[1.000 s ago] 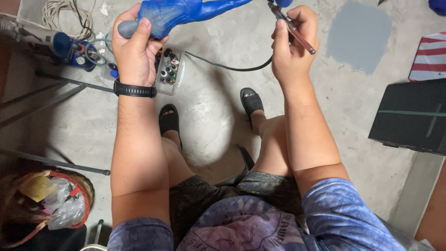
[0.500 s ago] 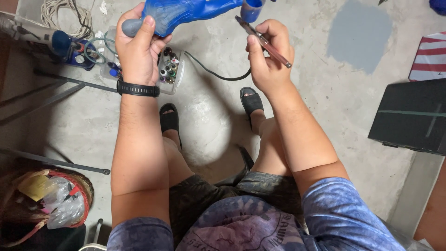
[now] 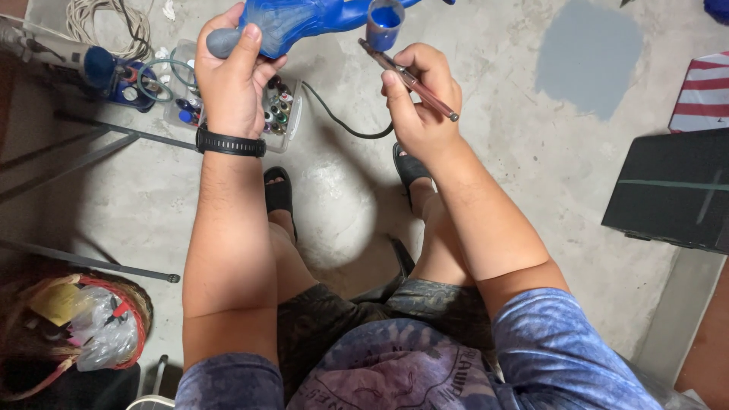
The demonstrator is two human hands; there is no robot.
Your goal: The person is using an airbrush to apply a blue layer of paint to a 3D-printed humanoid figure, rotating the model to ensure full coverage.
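Seen from above, top centre of frame: seated person's left hand (image 3: 231, 76) is wrapped around the grey handle end of a blue-painted piece (image 3: 304, 21), thumb pressed on top. Right hand (image 3: 421, 99) pinches an airbrush (image 3: 406, 76) btwn thumb & fingers, its small cup (blue inside) just under the piece. Clear box of paint bottles (image 3: 277, 114) sits on concrete floor (image 3: 531, 167), upper left, below the left hand.
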